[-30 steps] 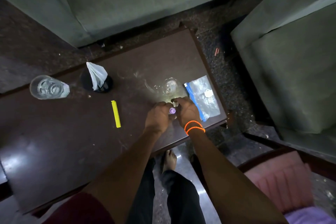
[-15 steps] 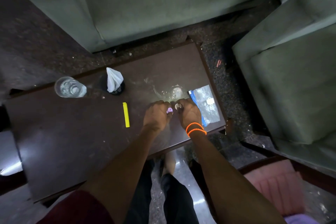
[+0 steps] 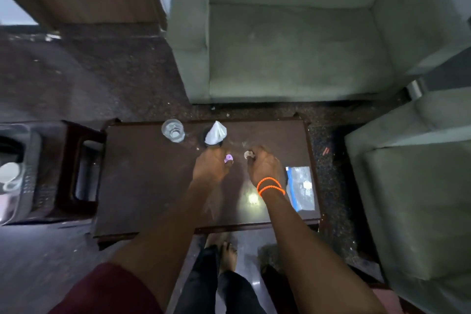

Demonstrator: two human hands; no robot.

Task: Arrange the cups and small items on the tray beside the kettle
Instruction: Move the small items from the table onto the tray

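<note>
Both hands hang over the middle of the dark table [image 3: 142, 186], each with its grip closed on something small. The left hand [image 3: 211, 167] pinches a little purple item [image 3: 228, 158] at its fingertips, and the right hand [image 3: 263, 167], the one with orange bands at the wrist, pinches a pale item [image 3: 248, 154]; what either item is cannot be told at this size. The two lie just apart, level with each other. The relation that matters is where they are meant to go: a tray [image 3: 23, 173] sits well off to the left on a low stand, beyond the table's left edge, with what looks like a white cup [image 3: 9, 173] on it; no kettle can be made out. So the destination lies to the left of both hands, and the left hand is the nearer. Just beyond the hands stand a glass of water [image 3: 173, 130] and a dark holder with white tissue [image 3: 215, 132]; a clear bag [image 3: 302, 188] lies by the right wrist.
</note>
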